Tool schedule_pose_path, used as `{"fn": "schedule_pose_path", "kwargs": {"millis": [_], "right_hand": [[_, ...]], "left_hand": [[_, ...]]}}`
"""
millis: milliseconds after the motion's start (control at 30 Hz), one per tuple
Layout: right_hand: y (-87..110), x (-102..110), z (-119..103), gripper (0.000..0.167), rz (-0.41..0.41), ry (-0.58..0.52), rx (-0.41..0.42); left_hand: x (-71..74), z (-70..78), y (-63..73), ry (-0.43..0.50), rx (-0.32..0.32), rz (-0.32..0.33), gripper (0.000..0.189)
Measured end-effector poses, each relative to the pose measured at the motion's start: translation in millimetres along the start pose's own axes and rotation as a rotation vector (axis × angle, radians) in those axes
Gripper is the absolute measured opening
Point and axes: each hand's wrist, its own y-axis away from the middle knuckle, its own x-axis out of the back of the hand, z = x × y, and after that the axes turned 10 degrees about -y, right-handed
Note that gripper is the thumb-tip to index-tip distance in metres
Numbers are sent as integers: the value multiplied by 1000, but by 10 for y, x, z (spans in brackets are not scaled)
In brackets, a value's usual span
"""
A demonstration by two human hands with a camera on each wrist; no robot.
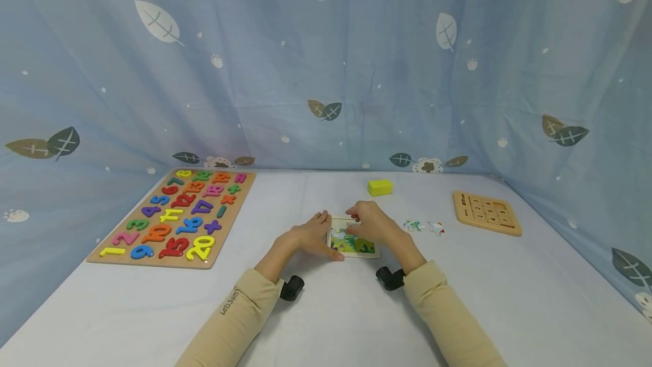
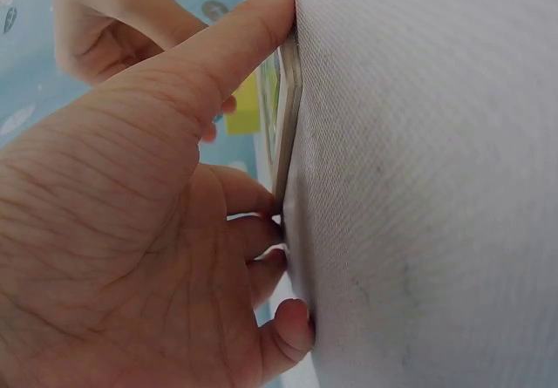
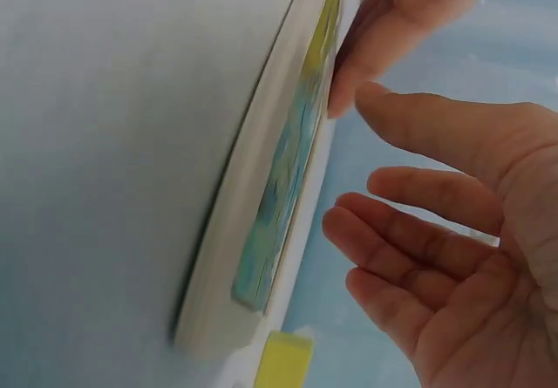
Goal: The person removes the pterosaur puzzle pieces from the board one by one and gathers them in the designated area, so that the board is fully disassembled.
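A small wooden jigsaw puzzle tray (image 1: 359, 255) with a green-and-blue picture lies flat on the table between both hands. My left hand (image 1: 312, 235) rests at its left side, with the thumb stretched along the near edge and fingertips against the rim. Over the right part of the tray is my right hand (image 1: 376, 223); in the right wrist view its fingers (image 3: 410, 240) are loosely bent, with nothing between them. Two loose jigsaw pieces, one greenish (image 1: 413, 225) and one whitish with red (image 1: 436, 228), lie to the right of that hand.
A yellow-green block (image 1: 380, 187) stands behind the tray. At the left lies a large wooden board of colourful numbers (image 1: 216, 254); at the right, a small wooden number board (image 1: 487, 213). Blue patterned curtain (image 1: 254, 72) closes off the table's back and sides.
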Motion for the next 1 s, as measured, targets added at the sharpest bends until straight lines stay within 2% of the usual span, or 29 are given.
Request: {"fn": "schedule_pose_path", "kwargs": {"millis": [333,833,1000], "right_hand": [[-19,-106,-89,48,-90,2,-3],[-9,-165,-89,36,-102,-6,29],[-20,-170,-82,27,-89,50,49]], "left_hand": [[35,-8,35,19,-14,-6,114],[12,9,10,-9,-9,-3,108],[8,4,8,-2,-6,5,108]]}}
